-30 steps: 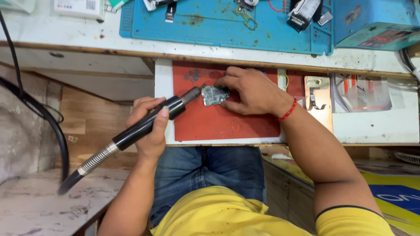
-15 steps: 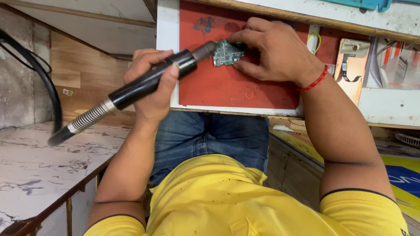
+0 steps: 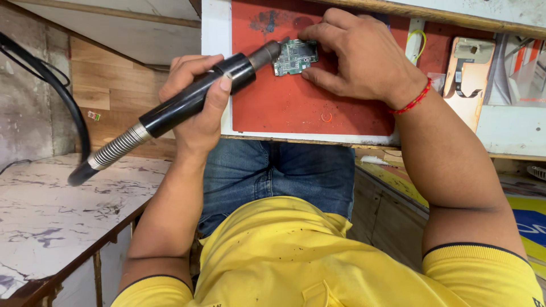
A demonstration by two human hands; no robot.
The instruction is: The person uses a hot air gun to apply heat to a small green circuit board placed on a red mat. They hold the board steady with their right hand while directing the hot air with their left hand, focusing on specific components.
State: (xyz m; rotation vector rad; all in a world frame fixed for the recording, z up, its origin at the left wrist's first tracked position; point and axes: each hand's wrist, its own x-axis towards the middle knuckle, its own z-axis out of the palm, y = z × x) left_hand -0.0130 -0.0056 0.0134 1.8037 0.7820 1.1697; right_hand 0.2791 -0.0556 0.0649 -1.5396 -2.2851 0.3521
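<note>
Two hands shared the work at the top of the frame, and each had a clear role. Your left hand (image 3: pixel 196 108) was wrapped shut around the black tool handle (image 3: pixel 193 99), thumb lying along the barrel, with the grey nozzle (image 3: pixel 265 55) pointing up and right at the left edge of the small green circuit board (image 3: pixel 294 57). Your right hand (image 3: pixel 364 54) came in from the upper right, fingers curled down and pinching the board by its right side, pressing it flat on the red mat (image 3: pixel 307 108).

To my eye the step was steady work at the board's left edge, and your grip suited it. You held the handle near its front, which I judge gave good control of the tip, while the coiled metal sleeve (image 3: pixel 116 148) and black cable (image 3: pixel 57 96) trailed off toward the lower left of the frame. That trailing weight could have tugged the nozzle off line, so slack in the cable mattered.

Your right fingertips sat just beside the spot the nozzle faced; keeping them on the far side of the board looked wise. I could not tell whether the nozzle touched the board or hovered just off it. A small ring (image 3: pixel 327 117) lay loose on the mat below your right hand, well apart from the board.
</note>
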